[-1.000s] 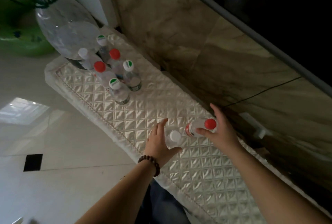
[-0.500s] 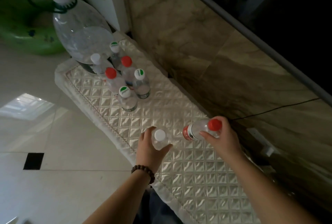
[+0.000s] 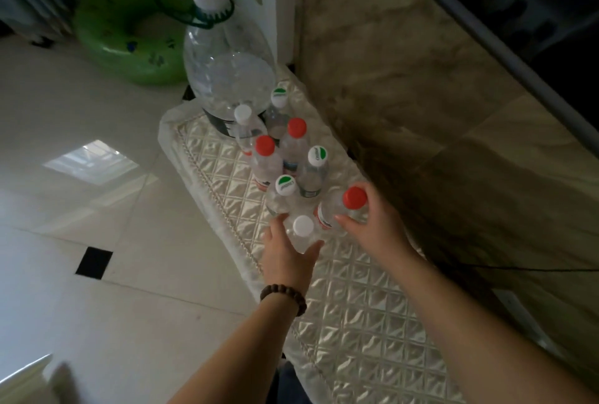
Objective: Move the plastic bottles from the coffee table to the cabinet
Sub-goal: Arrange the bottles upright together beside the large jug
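Quilted silver cloth (image 3: pixel 356 300) covers the cabinet top where a person sets down two plastic bottles beside a cluster of others. The left hand (image 3: pixel 287 256), a bead bracelet (image 3: pixel 283 298) at its wrist, has its fingers wrapped around a white-capped bottle (image 3: pixel 303 228). The right hand (image 3: pixel 372 225) grips a red-capped bottle (image 3: pixel 348 206), tilted, its fingers closed about the neck. Both bottles sit just beside a green-capped bottle (image 3: pixel 285 188). A large jug (image 3: pixel 227 70) stands at the far end.
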`<state>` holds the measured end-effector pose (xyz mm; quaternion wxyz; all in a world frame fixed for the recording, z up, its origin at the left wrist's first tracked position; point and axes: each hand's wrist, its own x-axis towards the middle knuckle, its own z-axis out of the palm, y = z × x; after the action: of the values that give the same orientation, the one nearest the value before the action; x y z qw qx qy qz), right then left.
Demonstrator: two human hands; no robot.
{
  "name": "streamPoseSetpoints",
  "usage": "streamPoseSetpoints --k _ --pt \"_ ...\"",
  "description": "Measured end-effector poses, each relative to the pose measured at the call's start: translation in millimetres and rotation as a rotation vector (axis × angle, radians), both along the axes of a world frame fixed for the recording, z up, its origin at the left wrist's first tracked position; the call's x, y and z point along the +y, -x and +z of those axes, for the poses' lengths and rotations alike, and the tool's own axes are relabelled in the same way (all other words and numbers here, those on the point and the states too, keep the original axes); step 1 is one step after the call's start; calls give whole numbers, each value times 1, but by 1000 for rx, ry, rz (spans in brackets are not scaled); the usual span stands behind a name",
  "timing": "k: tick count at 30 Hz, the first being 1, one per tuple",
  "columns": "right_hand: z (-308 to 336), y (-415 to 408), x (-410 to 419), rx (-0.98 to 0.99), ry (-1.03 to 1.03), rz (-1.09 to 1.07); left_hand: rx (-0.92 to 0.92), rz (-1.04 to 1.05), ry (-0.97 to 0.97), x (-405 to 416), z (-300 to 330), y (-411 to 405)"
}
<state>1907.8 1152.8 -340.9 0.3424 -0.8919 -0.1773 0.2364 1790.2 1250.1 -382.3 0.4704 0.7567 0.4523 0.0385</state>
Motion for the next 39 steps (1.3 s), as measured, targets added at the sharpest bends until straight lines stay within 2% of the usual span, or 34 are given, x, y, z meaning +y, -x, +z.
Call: streamPoseSetpoints --k 6,13,20,24,26,30,35,39 --pt "-13 -7 18 -39 19 64 -17 49 22 -2 -2 -17" --pt "-23 -12 18 10 36 79 -14 98 58 1 -7 -18" --pt "-19 -17 9 69 -90 77 -56 -5 78 10 12 6" --pt "6 -29 15 148 -198 74 -142 41 28 34 39 5" --pt "17 -46 30 150 -243 101 -156 96 -31 61 45 -11" --pt "22 -94 83 68 -193 165 -153 191 -127 123 43 -54" --pt "17 -135 154 36 -147 297 -100 121 -160 157 35 -92" --pt "8 -136 175 13 -38 391 -100 129 -143 164 26 -100"
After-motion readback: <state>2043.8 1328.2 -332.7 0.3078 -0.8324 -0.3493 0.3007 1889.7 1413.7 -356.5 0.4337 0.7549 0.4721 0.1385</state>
